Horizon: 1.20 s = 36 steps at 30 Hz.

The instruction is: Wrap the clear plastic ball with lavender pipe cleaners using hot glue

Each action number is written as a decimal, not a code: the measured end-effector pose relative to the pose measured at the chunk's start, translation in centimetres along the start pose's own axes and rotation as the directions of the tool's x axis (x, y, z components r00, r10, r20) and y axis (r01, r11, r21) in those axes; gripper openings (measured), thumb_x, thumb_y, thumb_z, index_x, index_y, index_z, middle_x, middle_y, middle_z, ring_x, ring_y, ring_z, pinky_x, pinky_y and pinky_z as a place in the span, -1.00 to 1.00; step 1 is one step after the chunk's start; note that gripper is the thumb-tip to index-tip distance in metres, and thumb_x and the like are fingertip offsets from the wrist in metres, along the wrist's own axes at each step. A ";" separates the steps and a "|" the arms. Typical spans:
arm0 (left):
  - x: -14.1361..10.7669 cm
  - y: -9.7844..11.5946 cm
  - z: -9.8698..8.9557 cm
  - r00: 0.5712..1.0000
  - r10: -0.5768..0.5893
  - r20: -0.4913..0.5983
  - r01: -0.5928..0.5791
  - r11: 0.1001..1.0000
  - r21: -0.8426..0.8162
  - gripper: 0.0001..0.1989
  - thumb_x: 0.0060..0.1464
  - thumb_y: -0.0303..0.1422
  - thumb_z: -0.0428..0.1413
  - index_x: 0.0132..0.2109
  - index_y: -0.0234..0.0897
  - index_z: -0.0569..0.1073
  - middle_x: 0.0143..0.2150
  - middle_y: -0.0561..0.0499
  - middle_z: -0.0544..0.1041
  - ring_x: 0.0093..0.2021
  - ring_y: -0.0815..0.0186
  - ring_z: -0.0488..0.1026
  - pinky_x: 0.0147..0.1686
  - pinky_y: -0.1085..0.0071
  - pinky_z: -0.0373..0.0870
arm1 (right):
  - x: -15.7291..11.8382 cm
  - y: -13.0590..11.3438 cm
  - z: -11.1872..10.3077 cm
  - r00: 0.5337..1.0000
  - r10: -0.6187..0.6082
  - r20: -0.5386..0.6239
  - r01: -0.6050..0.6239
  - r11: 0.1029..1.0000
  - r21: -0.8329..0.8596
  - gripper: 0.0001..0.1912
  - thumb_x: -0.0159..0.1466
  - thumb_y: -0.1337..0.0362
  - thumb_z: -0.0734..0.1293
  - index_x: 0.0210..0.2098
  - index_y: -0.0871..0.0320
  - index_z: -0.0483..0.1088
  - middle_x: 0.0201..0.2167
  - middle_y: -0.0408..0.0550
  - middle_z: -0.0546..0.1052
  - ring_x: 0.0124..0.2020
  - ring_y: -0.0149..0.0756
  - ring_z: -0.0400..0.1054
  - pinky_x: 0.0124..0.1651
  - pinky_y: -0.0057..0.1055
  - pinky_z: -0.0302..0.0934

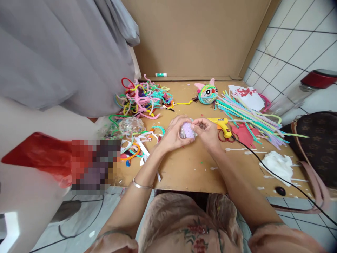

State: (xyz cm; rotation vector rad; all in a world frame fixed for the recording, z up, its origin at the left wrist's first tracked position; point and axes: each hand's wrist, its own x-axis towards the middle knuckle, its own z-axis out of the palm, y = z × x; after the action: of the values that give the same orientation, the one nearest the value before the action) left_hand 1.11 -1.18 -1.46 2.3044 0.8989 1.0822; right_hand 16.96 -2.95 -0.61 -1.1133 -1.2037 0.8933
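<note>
Left hand (176, 135): fingers curled round clear ball (191, 130), banded lilac, above table (181, 172). Right hand (206, 131): thumb and forefinger together at ball's band. Glue gun (222, 126): yellow, beside right hand.

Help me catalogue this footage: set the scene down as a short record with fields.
held piece: clear, lilac strands across it
left grip: around the piece
right grip: fingertips at its edge
glue gun: yellow, right of both
decorated ball: eyes, red nose, pink ears
tangled pipe cleaners: left heap
straight pipe cleaners: right bundle
</note>
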 end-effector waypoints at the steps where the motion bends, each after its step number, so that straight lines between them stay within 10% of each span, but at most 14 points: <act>1: 0.0 -0.1 0.1 1.000 0.000 -0.005 0.000 1.000 0.001 -0.42 -0.13 -0.31 0.32 0.07 -0.22 0.35 0.17 -0.16 0.37 0.27 0.04 0.25 0.26 0.07 0.18 | 0.0 -0.1 0.0 1.000 0.001 -0.004 -0.001 1.000 0.008 -0.80 -0.06 0.17 0.41 -0.48 0.14 0.40 -0.58 -0.23 0.40 -0.53 -0.46 0.23 -0.43 -0.45 0.17; 18: -0.3 -0.8 0.3 0.996 0.014 -0.083 -0.020 0.997 -0.072 -0.40 -0.17 -0.31 0.33 0.04 -0.21 0.33 0.13 -0.14 0.39 0.21 0.06 0.31 0.23 0.12 0.23 | 0.2 0.1 -1.1 0.992 -0.107 0.067 0.120 0.960 -0.255 -0.72 0.13 0.06 0.30 -0.37 0.16 0.43 -0.43 -0.08 0.51 -0.42 -0.34 0.33 -0.30 -0.38 0.24; 22: -0.3 -1.2 0.2 0.994 -0.019 -0.107 0.001 0.986 -0.167 -0.40 -0.19 -0.30 0.34 0.02 -0.21 0.33 0.13 -0.15 0.38 0.18 0.07 0.34 0.20 0.11 0.25 | 0.7 -1.0 -3.6 0.973 -0.224 -0.056 0.068 0.509 -0.858 -0.59 0.29 0.06 0.19 -0.11 0.26 0.42 -0.10 0.25 0.51 -0.08 -0.01 0.38 -0.02 -0.12 0.22; 26: -0.2 -1.3 0.2 0.995 -0.020 -0.103 -0.001 0.980 -0.200 -0.39 -0.21 -0.31 0.35 0.02 -0.21 0.32 0.15 -0.17 0.37 0.21 0.05 0.32 0.23 0.08 0.22 | 1.2 -1.2 -5.3 0.982 -0.036 -0.186 -0.183 0.077 -0.980 -0.38 0.27 -0.01 0.24 -0.01 0.51 0.35 -0.05 0.54 0.44 -0.02 0.26 0.37 -0.03 0.03 0.22; 36: -0.4 -1.7 0.0 0.996 -0.037 -0.076 0.016 0.967 -0.255 -0.38 -0.18 -0.27 0.35 0.03 -0.21 0.29 0.19 -0.21 0.34 0.25 0.05 0.29 0.25 0.06 0.19 | 2.3 0.7 -7.1 0.934 0.103 -0.343 -0.353 0.092 -0.931 -0.37 0.19 0.01 0.31 0.01 0.47 0.37 -0.04 0.43 0.49 -0.01 0.18 0.42 -0.08 -0.12 0.30</act>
State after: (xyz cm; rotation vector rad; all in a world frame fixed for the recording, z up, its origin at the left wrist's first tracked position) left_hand 0.29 -0.30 -2.66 2.0466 0.7678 1.2101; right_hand 24.37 -1.79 -0.70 -2.5206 -1.4704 -0.0327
